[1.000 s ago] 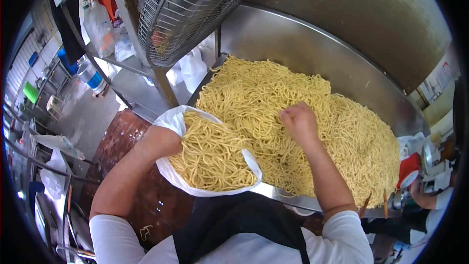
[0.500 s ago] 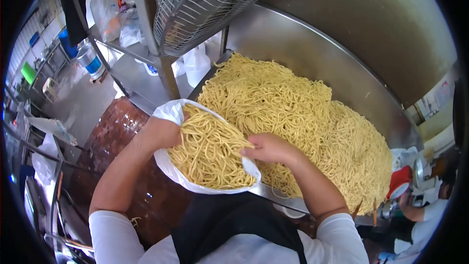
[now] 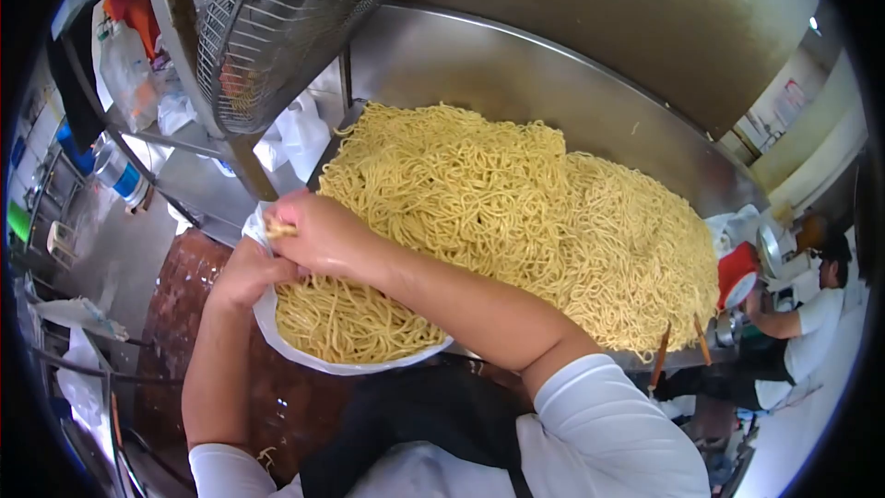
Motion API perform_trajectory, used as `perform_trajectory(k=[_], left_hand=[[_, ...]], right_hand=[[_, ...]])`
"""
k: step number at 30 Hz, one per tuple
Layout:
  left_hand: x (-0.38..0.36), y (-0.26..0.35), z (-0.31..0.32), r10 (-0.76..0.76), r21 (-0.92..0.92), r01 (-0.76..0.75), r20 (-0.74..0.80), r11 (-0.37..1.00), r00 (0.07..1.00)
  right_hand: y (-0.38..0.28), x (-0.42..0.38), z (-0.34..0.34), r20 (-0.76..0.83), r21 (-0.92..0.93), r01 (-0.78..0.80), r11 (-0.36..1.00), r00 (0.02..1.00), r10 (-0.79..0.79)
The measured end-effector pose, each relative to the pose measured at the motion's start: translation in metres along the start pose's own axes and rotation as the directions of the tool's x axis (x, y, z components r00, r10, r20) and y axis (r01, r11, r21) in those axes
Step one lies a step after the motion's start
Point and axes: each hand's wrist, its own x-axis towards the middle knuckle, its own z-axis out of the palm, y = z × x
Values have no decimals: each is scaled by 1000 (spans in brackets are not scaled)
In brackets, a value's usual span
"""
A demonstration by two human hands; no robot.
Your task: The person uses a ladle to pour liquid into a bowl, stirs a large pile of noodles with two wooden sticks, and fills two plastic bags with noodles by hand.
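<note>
A white plastic bag (image 3: pixel 267 318) full of thick yellow noodles (image 3: pixel 355 318) hangs open in front of my body. My left hand (image 3: pixel 251 272) is closed on the bag's left rim. Crossing over the bag's mouth, my right hand (image 3: pixel 318 231) has come to that same rim, just above the left hand. A few noodle strands stick out between its curled fingers. Beyond the bag lies a big heap of noodles (image 3: pixel 461 166) on a metal tray-like table (image 3: pixel 442 51), paler toward the right. My right forearm hides part of the bag's opening.
A caged fan (image 3: pixel 267 28) stands at the upper left beside a metal shelf (image 3: pixel 166 134) with plastic bags. Two wooden sticks (image 3: pixel 661 355) poke out at the heap's right end. Farther right are a red scale (image 3: pixel 736 277) and another person (image 3: pixel 802 332). The floor below is reddish brown.
My right hand has moved left from the bag's right rim to its left rim, beside my left hand, and now has noodle strands in it. The view has shifted right.
</note>
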Motion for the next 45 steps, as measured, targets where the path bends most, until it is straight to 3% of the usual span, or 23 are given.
perform_trajectory(k=[1, 3, 5, 7, 8, 10, 12, 14, 18, 20, 21, 23, 25, 26, 28, 29, 30, 31, 33, 35, 39, 41, 45], left_hand=[[2, -8, -1, -3, -3, 3, -1, 1000, 1000], [5, -23, -11, -80, -52, 75, -90, 996, 993], [5, -28, -12, 39, -6, -40, -164, 999, 986], [4, -20, -16, -157, 332, 215, -195, 919, 968], [5, -15, -11, -155, 331, 220, -212, 918, 965], [5, -4, -1, 94, 579, -15, -107, 815, 990], [3, 0, -6, 125, 631, -52, -71, 774, 990], [2, -1, -11, 145, 675, -87, -31, 732, 989], [3, 4, -16, 123, 785, -41, -45, 618, 991], [4, 6, -18, 150, 818, -69, -21, 571, 988], [5, 4, -21, 133, 817, -62, -18, 573, 991], [4, 4, -22, 113, 817, -50, -18, 574, 993], [5, 9, -23, 209, 795, -233, 136, 561, 968], [3, 13, -22, 209, 798, -232, 136, 557, 968], [-8, 22, -19, 241, 564, -262, 112, 783, 964], [-16, 30, -18, 245, 567, -262, 108, 781, 964], [-26, 38, -18, 100, 245, -88, -37, 966, 994], [-35, 40, -20, -88, -136, 72, -121, 988, 989], [-47, 32, -30, -94, -249, 55, -146, 967, 985], [-53, 31, -38, -26, -462, 9, -31, 887, 999], [-63, 43, -34, -75, -408, 35, -84, 912, 994], [-66, 48, -33, -74, -346, 36, -98, 938, 992], [-65, 47, -37, -90, -285, 49, -133, 957, 987]], right_hand=[[-5, 3, 1, -2, 110, -103, 989, 995, 104], [-11, 3, -1, -10, 284, -90, 955, 995, 96], [-13, 5, -1, -152, 38, 274, 961, 952, -265], [-14, -6, -20, -21, 156, 41, 987, 999, -38], [-9, -12, -29, 7, 204, -17, 979, 1000, 16], [11, -31, -53, -89, -26, 33, 999, 995, -35], [39, -61, -70, 53, 41, -205, 978, 978, 203], [70, -92, -65, 233, -57, -217, 975, 946, 224], [60, -124, -65, 194, -241, -175, 955, 955, 224], [35, -117, -87, 213, -455, -478, 751, 761, 613], [18, -112, -90, 216, -456, -476, 752, 760, 612], [-11, -99, -83, 114, -488, -302, 819, 908, 403], [-12, -81, -53, 175, -369, 76, 926, 984, -11], [-2, -70, -36, 173, -367, 79, 927, 985, -15], [43, -51, -7, 253, -127, 183, 975, 956, -147], [71, -47, -3, 257, -127, 189, 974, 954, -152], [100, -45, -2, 225, -108, 87, 990, 972, -61], [115, -46, -3, 199, -87, -17, 996, 979, 34], [103, -53, -25, 325, -391, -304, 869, 838, 439], [101, -62, -35, 380, -525, -316, 790, 744, 550], [34, -79, -62, 522, -569, -280, 773, 604, 603], [11, -97, -67, 529, -548, 23, 836, 784, 325], [-12, -118, -74, 550, -603, 0, 798, 724, 416]])
